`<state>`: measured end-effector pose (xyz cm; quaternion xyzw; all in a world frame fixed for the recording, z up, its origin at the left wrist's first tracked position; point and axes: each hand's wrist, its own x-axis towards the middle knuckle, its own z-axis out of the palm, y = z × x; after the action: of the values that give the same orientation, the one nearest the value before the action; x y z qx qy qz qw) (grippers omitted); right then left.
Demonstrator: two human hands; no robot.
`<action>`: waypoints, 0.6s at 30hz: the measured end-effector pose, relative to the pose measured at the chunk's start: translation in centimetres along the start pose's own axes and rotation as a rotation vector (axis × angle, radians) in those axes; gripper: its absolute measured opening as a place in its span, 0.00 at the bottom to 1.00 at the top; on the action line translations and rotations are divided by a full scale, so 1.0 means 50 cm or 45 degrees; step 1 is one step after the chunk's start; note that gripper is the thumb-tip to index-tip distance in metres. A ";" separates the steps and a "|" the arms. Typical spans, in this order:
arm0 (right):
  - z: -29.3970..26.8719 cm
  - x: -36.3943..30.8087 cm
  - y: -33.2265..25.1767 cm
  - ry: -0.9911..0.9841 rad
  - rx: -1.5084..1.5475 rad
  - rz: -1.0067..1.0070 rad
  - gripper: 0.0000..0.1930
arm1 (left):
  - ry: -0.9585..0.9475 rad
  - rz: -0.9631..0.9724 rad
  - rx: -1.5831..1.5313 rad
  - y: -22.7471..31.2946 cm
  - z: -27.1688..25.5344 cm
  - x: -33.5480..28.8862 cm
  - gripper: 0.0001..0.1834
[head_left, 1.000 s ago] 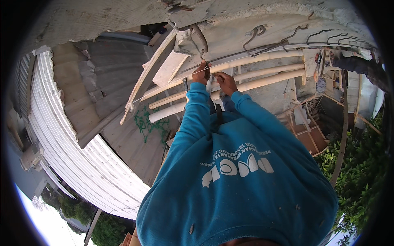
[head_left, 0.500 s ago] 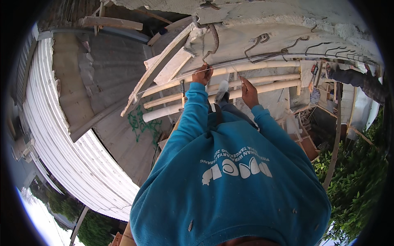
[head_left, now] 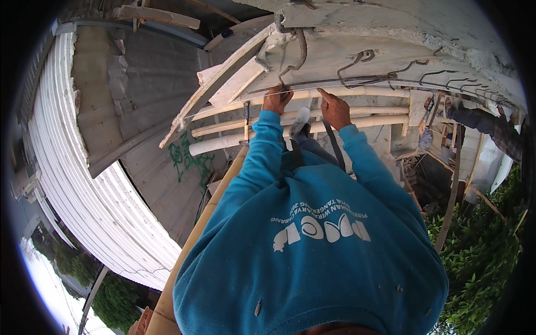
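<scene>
My left hand (head_left: 277, 99) is closed at a thin steel bar (head_left: 360, 79), its fingertips beside the lower end of a bent rebar hook (head_left: 301, 49). A taut white string (head_left: 223, 108) runs close by the same fingers. My right hand (head_left: 336, 111) is a short way to the right, its index finger stretched toward the string and the bar. The other fingers curl inward, and nothing shows in them. Below both hands lie bamboo poles (head_left: 368, 121). A hammer-like tool with a dark handle (head_left: 247, 114) hangs on the poles left of my left hand.
More bent rebar hooks (head_left: 441, 72) stick out along the concrete (head_left: 402, 39). A broken slab edge (head_left: 223, 72) slants at the left, beyond which are white corrugated roofing (head_left: 106, 206) and green netting-like strands (head_left: 190, 162). Another person's leg (head_left: 480, 111) is at the far right, above leafy branches (head_left: 480, 245).
My right hand has risen toward the string, and its index finger now points out. My left hand stays at the bar. The whole view has shifted slightly.
</scene>
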<state>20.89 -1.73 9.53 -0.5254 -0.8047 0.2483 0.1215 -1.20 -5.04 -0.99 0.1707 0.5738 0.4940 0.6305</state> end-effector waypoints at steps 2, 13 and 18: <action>0.007 0.029 -0.002 -0.034 0.006 -0.065 0.24 | 0.010 -0.034 0.012 -0.001 0.003 -0.002 0.18; 0.009 0.161 -0.018 -0.499 0.073 0.072 0.22 | 0.636 0.623 1.658 0.143 0.044 -0.077 0.12; 0.053 0.181 0.012 -0.614 0.327 0.205 0.17 | 0.277 0.430 1.902 0.144 0.013 -0.032 0.17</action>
<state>16.34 5.93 6.37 -0.4938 -0.7280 0.4748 -0.0280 -3.45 -2.85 5.70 0.5865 0.7797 0.0795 0.2043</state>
